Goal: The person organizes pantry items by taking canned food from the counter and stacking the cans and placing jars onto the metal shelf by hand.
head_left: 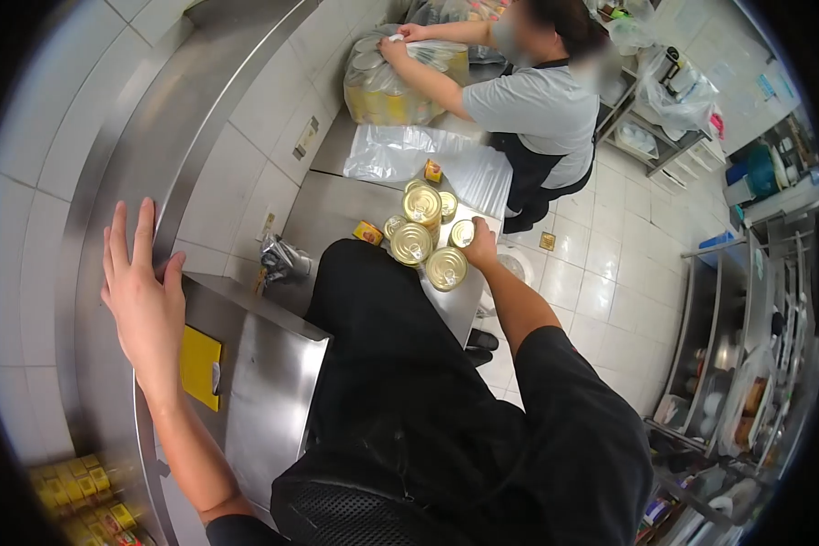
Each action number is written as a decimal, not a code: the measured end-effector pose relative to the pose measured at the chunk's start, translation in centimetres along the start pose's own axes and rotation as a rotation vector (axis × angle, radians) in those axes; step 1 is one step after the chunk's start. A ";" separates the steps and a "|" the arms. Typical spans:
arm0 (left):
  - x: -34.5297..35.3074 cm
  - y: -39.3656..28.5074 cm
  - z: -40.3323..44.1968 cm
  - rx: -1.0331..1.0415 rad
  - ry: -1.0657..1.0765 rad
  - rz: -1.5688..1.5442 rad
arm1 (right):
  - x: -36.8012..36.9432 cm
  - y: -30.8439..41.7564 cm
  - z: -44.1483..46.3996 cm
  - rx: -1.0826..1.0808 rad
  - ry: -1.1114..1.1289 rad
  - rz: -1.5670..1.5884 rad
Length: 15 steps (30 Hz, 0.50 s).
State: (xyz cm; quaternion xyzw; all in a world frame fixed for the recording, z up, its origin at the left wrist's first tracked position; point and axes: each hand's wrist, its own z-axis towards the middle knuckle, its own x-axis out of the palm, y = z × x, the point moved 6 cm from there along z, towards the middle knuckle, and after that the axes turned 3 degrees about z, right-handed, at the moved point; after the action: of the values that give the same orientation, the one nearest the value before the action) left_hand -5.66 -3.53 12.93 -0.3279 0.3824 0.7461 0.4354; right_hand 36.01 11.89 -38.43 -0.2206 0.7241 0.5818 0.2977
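Observation:
My left hand [138,282] lies with fingers stretched out on the raised stainless steel shelf [109,382] at the left. My right hand [482,247] is wrapped round the side of a gold-lidded can [462,233] on the steel table [460,305]. Beside that can stand several other cans with pull-ring lids, among them a large can [422,204], another large can [411,244] and a nearer can [446,269]. Two small yellow-labelled cans show their sides, one can [368,233] at the left and another can [433,170] behind the group.
A co-worker [546,100] holds the top of a clear plastic bag [400,91] filled with cans. Flat plastic sheeting [428,159] covers part of the table. Yellow cans [73,487] sit at lower left. A yellow pad [200,367] is on the steel panel. Racks [710,355] line the right.

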 end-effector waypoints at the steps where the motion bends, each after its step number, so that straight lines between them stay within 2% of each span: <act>1: -0.1 -0.2 0.0 0.029 -0.024 -0.004 | 0.9 -0.7 0.1 0.004 0.035 0.025; 2: -0.2 -0.4 0.1 0.035 -0.020 -0.003 | 1.6 -1.6 0.2 0.010 0.070 0.048; 3: -0.4 -0.3 0.2 -0.034 0.051 -0.137 | 2.3 -1.9 0.4 0.073 0.183 0.069; 4: -0.2 -0.1 0.2 -0.107 0.125 -0.269 | 2.5 -1.9 0.5 0.078 0.189 0.069; 7: -0.2 -0.3 0.1 -0.127 0.127 -0.299 | 3.6 -2.7 0.0 0.140 0.167 0.151; 9: -0.4 -0.4 0.1 -0.124 0.114 -0.248 | 3.3 -3.7 -0.3 0.208 -0.069 0.141; 10: -0.5 -0.4 0.1 -0.120 0.100 -0.195 | 4.0 -4.6 0.6 0.196 -0.070 0.141; 11: -0.2 0.0 0.1 -0.129 0.094 -0.193 | 5.4 -7.6 1.1 0.458 -0.064 0.478; 12: -0.1 0.2 0.2 -0.045 0.025 -0.150 | 5.9 -8.2 0.5 0.720 -0.054 0.814; 13: -0.2 -0.1 0.2 0.040 -0.044 -0.107 | 5.7 -7.8 0.4 0.714 0.068 0.877; 14: -0.1 0.1 0.1 0.033 -0.049 -0.105 | 5.7 -7.2 0.5 0.705 0.071 0.877; 15: -0.1 0.0 0.2 0.039 -0.045 -0.094 | 5.9 -6.8 1.1 0.645 0.036 0.719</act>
State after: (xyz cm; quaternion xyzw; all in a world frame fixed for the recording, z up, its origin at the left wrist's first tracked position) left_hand -5.70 -3.43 13.11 -0.3199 0.3712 0.7244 0.4848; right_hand 36.47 11.55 -47.48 0.1370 0.9029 0.3898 0.1184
